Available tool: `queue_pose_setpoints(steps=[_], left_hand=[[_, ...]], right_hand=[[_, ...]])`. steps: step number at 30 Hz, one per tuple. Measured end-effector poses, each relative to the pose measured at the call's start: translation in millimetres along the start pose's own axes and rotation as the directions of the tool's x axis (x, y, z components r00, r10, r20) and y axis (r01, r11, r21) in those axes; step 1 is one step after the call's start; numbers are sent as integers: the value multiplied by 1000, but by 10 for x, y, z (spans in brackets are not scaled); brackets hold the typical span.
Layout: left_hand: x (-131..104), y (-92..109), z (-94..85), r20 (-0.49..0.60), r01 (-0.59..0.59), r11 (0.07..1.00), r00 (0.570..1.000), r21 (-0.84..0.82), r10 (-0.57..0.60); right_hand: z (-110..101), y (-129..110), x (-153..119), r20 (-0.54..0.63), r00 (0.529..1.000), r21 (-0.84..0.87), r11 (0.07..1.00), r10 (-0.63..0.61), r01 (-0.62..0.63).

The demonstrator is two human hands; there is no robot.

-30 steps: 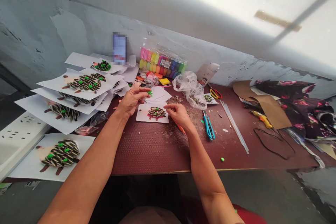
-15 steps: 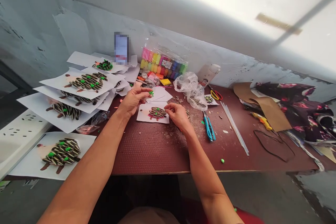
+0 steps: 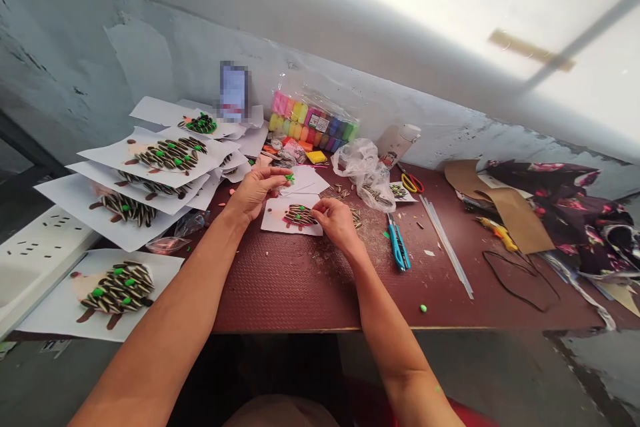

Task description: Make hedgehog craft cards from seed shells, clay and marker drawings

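Between the thumb and forefinger of my left hand (image 3: 254, 192) is a small lump of green clay (image 3: 289, 179). It is held just above the upper left of a small white card (image 3: 271, 223). On that card is a hedgehog picture (image 3: 300, 215) with a back of striped sunflower seeds and green clay dots. My right hand (image 3: 338, 221) is closed in a pinch at the right edge of the seeds. Whatever its fingertips hold, if anything, is too small to make out. Blank white paper (image 3: 305, 178) lies behind the card.
Finished-looking hedgehog sheets (image 3: 165, 155) are piled at left, near a white power strip (image 3: 45, 240). Behind stand a pack of coloured clay (image 3: 313, 121) and a plastic bag (image 3: 361, 170). At right lie a blue cutter (image 3: 398, 243), scissors (image 3: 413, 182), glue sticks (image 3: 447, 247) and a glue gun (image 3: 500, 233).
My right fingertips have shifted very slightly at the edge of the seeds. My left hand keeps its pinch on the green clay, almost unmoved.
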State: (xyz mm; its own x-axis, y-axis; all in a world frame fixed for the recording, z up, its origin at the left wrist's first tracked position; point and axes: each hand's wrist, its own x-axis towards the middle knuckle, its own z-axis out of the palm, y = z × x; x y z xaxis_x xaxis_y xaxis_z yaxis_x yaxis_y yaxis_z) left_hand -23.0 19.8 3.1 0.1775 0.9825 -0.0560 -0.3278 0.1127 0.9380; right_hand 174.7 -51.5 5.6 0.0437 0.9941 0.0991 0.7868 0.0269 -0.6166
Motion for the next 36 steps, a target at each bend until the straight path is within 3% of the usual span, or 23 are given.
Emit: queue_pose_setpoints(steps=[20, 27, 31, 36], left_hand=[[-19, 42, 25, -8, -3, 1000, 1000, -9, 3], [-10, 41, 14, -4, -11, 1000, 1000, -8, 11], [-10, 45, 11, -9, 0, 1000, 1000, -20, 0], [0, 21, -3, 0, -3, 1000, 1000, -18, 3]], right_hand=[[61, 47, 13, -2, 1000, -67, 998, -22, 22], [-61, 51, 15, -33, 999, -25, 1000, 10, -11], [-122, 75, 8, 25, 999, -7, 999, 39, -39], [-91, 67, -3, 62, 998, 8, 1000, -18, 18]])
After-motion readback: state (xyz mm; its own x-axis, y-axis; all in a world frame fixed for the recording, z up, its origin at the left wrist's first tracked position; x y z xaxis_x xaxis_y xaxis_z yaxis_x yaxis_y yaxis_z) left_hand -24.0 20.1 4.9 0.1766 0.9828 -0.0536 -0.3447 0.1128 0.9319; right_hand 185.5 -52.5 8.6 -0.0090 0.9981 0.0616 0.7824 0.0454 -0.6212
